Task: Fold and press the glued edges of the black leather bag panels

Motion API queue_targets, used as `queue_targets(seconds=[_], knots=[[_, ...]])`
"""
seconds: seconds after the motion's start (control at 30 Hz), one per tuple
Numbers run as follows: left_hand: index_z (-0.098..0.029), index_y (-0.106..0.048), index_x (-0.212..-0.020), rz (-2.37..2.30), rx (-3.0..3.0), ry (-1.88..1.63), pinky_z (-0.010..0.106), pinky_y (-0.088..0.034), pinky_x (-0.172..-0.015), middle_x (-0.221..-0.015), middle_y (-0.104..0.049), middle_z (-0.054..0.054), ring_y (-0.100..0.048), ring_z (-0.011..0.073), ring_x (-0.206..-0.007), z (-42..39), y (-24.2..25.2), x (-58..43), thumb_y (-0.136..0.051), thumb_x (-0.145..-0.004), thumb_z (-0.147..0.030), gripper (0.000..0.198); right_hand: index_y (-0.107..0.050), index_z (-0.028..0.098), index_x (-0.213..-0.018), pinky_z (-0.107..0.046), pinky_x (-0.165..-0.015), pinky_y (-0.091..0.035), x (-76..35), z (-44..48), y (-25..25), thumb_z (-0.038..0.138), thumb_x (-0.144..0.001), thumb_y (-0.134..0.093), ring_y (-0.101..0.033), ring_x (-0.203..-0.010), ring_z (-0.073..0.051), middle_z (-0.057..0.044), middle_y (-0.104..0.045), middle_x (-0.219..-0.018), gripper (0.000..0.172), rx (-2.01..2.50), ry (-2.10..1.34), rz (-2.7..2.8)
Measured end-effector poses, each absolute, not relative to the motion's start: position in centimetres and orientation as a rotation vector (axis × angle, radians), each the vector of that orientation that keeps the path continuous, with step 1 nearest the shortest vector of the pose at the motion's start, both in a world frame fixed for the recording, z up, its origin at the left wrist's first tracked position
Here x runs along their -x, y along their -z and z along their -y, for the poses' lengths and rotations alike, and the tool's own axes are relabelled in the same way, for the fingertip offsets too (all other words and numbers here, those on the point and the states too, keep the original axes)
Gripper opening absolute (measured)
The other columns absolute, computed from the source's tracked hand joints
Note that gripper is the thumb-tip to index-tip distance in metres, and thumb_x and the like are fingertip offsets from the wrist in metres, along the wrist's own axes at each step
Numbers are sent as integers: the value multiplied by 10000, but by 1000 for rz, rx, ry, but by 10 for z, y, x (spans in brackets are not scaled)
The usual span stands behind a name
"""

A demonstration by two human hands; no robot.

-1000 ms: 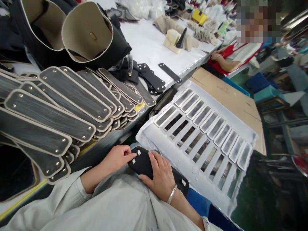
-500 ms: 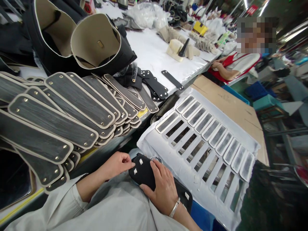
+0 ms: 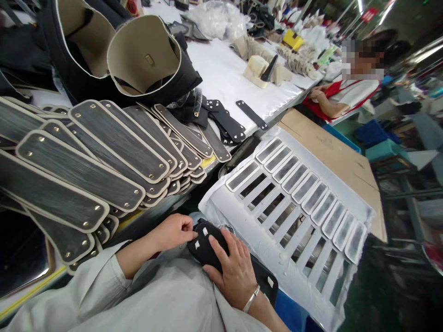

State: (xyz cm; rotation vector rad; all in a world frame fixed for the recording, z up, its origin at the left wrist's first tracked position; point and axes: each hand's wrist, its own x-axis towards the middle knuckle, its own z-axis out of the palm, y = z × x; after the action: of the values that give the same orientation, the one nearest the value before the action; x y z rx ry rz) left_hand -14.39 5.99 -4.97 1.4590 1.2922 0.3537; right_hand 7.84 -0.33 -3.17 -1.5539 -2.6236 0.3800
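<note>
A black strap panel (image 3: pixel 207 250) with rounded ends and small white patches lies across my lap. My left hand (image 3: pixel 176 232) is closed, its thumb and fingertips pinched at the panel's left end, close to two of the patches. Over the middle of the panel lies my right hand (image 3: pixel 233 267), gripping it, with the thumb at the near edge and the index finger reaching towards the patches. A bracelet (image 3: pixel 251 299) circles the right wrist. Whatever is under the panel is hidden.
Grey panels with beige edges and studs (image 3: pixel 117 143) are piled at left, before black bags (image 3: pixel 145 57). More black straps (image 3: pixel 226 122) lie beyond. At right, a white cloth-covered board (image 3: pixel 221 203) carries pale-edged pieces (image 3: pixel 292 173) beside cardboard (image 3: pixel 328 152). Another person (image 3: pixel 332 99) sits farther back.
My right index finger has shifted left, apart from the other fingers, towards the white patches. The left hand keeps its pinch at the panel's end. The view has moved slightly.
</note>
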Motion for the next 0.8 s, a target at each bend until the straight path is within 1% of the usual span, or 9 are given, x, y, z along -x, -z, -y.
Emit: queue_targets(seconds=[0.03,0.1,0.2,0.43,0.5,0.6,0.67,0.8], knots=[[-172,-474,-544,-1276,-1486,-335,225,-283,-491,-515,-446,-56,-387,108,-525,-63,49,144,-564,-697,-348,249,-405,335,-1341,-512,-974,-333,-78,3,32,545,-818,-502,-378,-1234,-313,-94,-352,-1416,571,1536,-370,2648],[-172,-466,-535,-1241,-1538,-301,223,-277,-491,-508,-430,-59,-383,106,-524,-68,48,145,-558,-693,-334,244,-419,362,-1329,-514,-980,-324,-77,1,32,555,-819,-497,-372,-1242,-317,-83,-351,-1423,551,1534,-362,2673],[-174,-458,-537,-1190,-1588,-267,220,-272,-495,-508,-417,-63,-379,104,-526,-74,48,146,-558,-691,-330,241,-409,359,-1338,-506,-984,-322,-76,0,31,554,-818,-501,-361,-1253,-315,-85,-341,-1433,563,1558,-378,2681],[-191,-453,-615,-1168,-1638,-302,220,-289,-506,-569,-454,-66,-402,108,-544,-64,46,147,-565,-674,-305,170,-421,359,-1331,-508,-974,-329,-75,3,30,550,-791,-547,-367,-1250,-319,-95,-333,-1438,586,1581,-380,2667],[-195,-455,-625,-1204,-1641,-318,226,-287,-508,-571,-464,-65,-410,112,-545,-60,45,146,-563,-668,-297,155,-417,356,-1334,-511,-977,-325,-75,5,30,552,-797,-537,-326,-1281,-326,-84,-304,-1458,585,1578,-356,2670],[-197,-450,-625,-1273,-1642,-311,237,-288,-519,-570,-471,-60,-419,121,-553,-56,42,142,-556,-671,-288,147,-393,317,-1357,-524,-1022,-274,-80,9,29,556,-817,-502,-190,-1348,-331,-41,-269,-1481,601,1497,-291,2713],[-200,-435,-622,-1311,-1638,-310,242,-294,-526,-573,-466,-59,-419,125,-557,-54,41,139,-549,-675,-282,150,-367,271,-1377,-524,-1058,-230,-87,11,29,549,-829,-488,-145,-1364,-315,-23,-299,-1470,627,1398,-253,2765],[-208,-418,-636,-1363,-1680,-380,254,-306,-548,-601,-454,-56,-419,132,-574,-49,43,133,-524,-687,-269,132,-344,232,-1389,-533,-1079,-200,-109,17,27,537,-807,-538,-168,-1363,-295,-38,-399,-1415,685,1312,-209,2803]])
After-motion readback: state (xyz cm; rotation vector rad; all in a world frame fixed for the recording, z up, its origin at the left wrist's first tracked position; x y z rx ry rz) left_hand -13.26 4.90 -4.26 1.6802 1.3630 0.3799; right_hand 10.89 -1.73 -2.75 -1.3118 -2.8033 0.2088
